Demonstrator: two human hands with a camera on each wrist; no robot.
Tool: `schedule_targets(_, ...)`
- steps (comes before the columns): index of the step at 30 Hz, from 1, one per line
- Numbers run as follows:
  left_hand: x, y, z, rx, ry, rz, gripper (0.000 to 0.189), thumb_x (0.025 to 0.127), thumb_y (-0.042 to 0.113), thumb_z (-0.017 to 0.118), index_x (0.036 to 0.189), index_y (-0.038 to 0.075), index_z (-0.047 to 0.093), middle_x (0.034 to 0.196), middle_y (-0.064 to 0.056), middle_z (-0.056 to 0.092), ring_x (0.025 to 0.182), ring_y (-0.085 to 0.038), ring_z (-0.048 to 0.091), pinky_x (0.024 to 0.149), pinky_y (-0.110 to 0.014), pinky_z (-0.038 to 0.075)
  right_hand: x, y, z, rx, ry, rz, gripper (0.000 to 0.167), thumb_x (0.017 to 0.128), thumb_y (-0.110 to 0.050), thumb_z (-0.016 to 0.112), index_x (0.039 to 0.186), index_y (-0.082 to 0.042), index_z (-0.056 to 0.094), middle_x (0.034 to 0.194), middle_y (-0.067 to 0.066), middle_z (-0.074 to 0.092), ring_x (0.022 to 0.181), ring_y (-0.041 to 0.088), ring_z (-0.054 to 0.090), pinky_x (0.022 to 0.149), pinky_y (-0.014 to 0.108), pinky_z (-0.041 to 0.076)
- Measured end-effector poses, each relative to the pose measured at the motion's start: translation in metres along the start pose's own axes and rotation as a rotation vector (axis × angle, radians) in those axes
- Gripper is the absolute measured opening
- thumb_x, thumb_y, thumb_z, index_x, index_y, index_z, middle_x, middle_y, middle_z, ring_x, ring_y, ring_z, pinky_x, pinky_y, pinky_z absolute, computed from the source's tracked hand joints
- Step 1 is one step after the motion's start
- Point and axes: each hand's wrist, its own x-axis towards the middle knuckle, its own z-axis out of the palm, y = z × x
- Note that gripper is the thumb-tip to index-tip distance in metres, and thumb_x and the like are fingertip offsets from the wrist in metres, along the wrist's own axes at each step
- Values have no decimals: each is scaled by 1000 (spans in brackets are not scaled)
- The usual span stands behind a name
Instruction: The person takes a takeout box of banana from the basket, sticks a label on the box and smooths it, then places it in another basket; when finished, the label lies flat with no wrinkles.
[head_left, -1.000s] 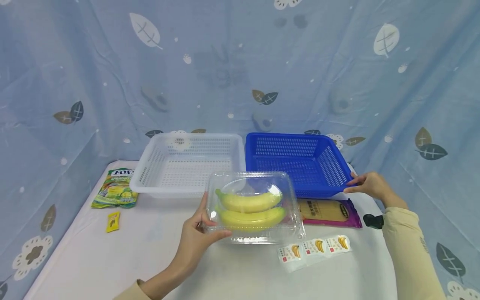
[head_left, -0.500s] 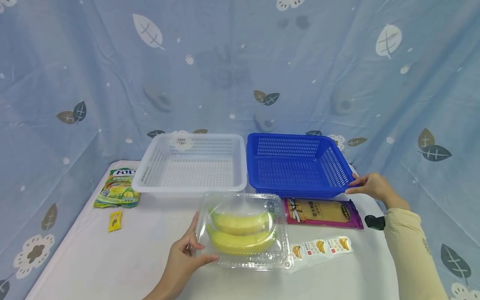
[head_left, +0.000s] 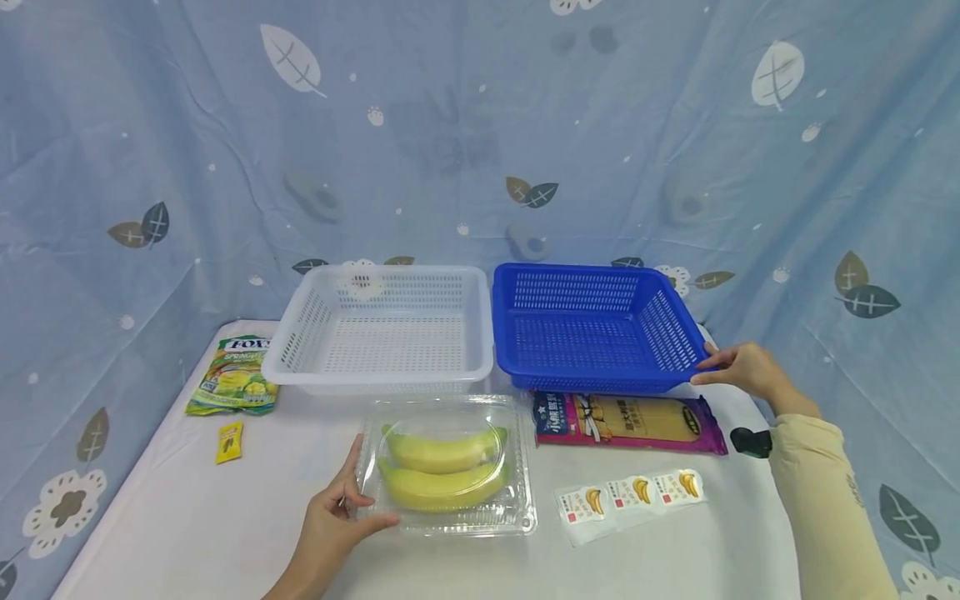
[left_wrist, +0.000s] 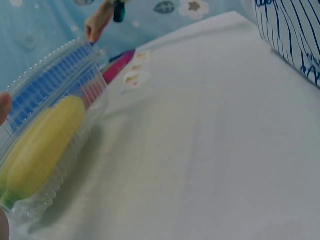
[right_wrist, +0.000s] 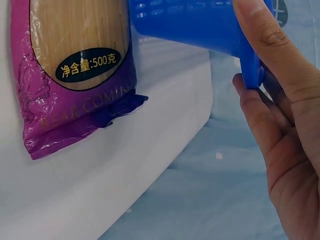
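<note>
My left hand (head_left: 330,517) grips the left end of a clear plastic box (head_left: 517,500), thumb in front and fingers behind. Two bananas (head_left: 442,487) lie inside under the lid. In the left wrist view the box (left_wrist: 55,195) leans across the left side with a banana (left_wrist: 45,150) showing through its wall. At the right, my right hand (head_left: 750,375) pinches the near right corner of the blue basket (head_left: 592,379). The right wrist view shows thumb and fingers on either side of the basket's rim (right_wrist: 250,65).
A white basket (head_left: 375,379) stands left of the blue one. A purple noodle pack (head_left: 637,423) lies before the blue basket, with a banana sticker strip (head_left: 630,500) nearer. At the left are a green candy bag (head_left: 234,379) and a small yellow packet (head_left: 229,442).
My left hand has brought the banana box toward me and to the left, uncovering more of the noodle pack and sticker strip. My right hand stays at the blue basket's corner.
</note>
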Motion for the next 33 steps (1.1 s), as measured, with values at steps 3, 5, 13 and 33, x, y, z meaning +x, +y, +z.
schedule_targets(3,0,-5,-10,11,13,-11,43,64,-10,80,74,-11,38,157,-17,16,140,-43,4,101,-4,26,0,0,0,7,1,2,56,72,-46,82,91,6,73,115,36,58,89,37,53,71,43,40)
schedule_targets(5,0,-8,-15,19,18,-16,43,66,-10,80,74,-11,37,157,-17,15,141,-43,3,100,-3,25,0,0,0,9,2,1,56,72,-45,82,91,6,73,114,35,59,89,37,53,71,43,40)
schedule_targets(13,-1,-22,-33,60,26,13,42,65,-10,80,74,-8,39,156,-16,16,144,-20,11,101,-5,25,3,3,1,1,3,-4,54,73,-44,82,92,6,73,114,36,58,88,35,52,70,42,40)
schedule_targets(33,19,-30,-70,135,-19,0,40,69,-6,80,75,-5,40,157,-8,21,139,3,20,102,-4,26,1,-1,-1,-12,-12,38,56,73,-45,81,94,6,72,99,27,68,90,38,53,74,50,43)
